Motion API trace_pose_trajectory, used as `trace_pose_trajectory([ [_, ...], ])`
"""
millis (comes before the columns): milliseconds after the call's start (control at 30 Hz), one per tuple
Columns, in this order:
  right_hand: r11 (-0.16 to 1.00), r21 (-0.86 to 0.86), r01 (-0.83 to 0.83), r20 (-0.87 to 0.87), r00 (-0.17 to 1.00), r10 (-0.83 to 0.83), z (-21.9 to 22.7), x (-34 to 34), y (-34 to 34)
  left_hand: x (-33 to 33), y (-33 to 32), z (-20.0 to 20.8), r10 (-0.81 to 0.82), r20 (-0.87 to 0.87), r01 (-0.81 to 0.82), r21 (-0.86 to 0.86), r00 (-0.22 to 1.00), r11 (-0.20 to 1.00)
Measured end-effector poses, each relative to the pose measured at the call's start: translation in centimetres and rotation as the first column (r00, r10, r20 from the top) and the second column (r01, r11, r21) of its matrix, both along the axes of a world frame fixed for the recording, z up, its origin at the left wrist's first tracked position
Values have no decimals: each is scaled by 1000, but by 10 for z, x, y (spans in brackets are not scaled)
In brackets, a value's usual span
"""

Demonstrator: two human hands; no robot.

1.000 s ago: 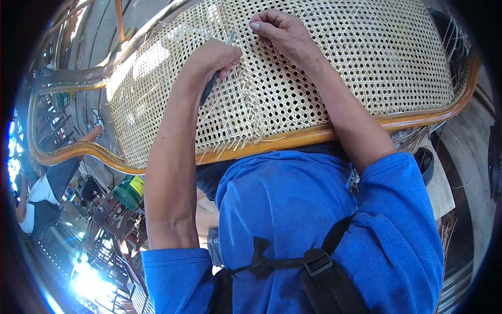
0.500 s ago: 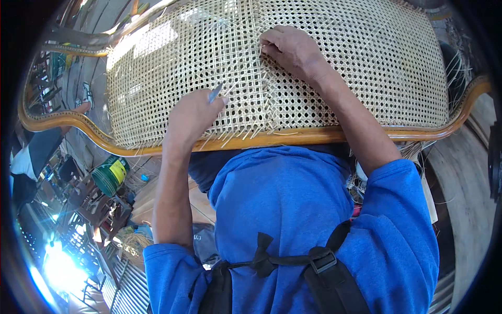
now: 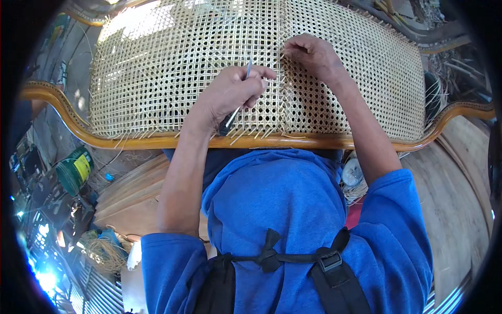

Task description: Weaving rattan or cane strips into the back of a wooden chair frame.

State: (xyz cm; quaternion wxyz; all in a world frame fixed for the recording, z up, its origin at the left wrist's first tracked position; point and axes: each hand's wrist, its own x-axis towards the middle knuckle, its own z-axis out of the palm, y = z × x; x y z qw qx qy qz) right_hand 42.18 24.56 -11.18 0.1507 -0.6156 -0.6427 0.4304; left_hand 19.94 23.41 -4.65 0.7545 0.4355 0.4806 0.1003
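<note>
Open-weave cane webbing (image 3: 172, 78) stretches across a glossy brown wooden frame (image 3: 314, 142) in front of me. My left hand (image 3: 230, 94) is closed around a slim pointed metal tool with a dark handle (image 3: 226, 125); its tip sticks up past the knuckles. The left index finger reaches toward the raised seam running down the weave. Just right of that seam, my right hand (image 3: 316, 57) is closed, thumb and fingers pinched against the cane. Whatever lies between those fingertips is hidden. Short loose cane ends (image 3: 243, 138) hang over the near rail.
The frame's curved arms rise at both sides. A green bucket with a yellow label (image 3: 76, 170) stands on the floor at left, near a bundle of cane strands (image 3: 104, 251). Wooden boards (image 3: 444, 193) lie at right, and a dark container (image 3: 432, 94) sits beyond the frame's right end.
My left hand has moved right and up toward the seam, its tool turned more upright with the handle now showing. My right hand stays pinched beside the seam. The whole view has shifted.
</note>
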Motion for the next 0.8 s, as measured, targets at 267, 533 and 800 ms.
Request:
trace_pose_trajectory([
  [267, 992, 114, -58, 125, 991, 44, -1, -5, 5, -17, 7, -20, -240, -259, 244, -19, 935, 970],
  [533, 995, -91, -34, 136, 990, 47, 8, -8, 16, -27, 3, -20, -194, -171, 172, -136, 966, 976],
  [800, 939, -340, -54, -89, 996, 25, 5, 12, 40, -28, 7, -18, -209, -143, 174, -228, 967, 958],
])
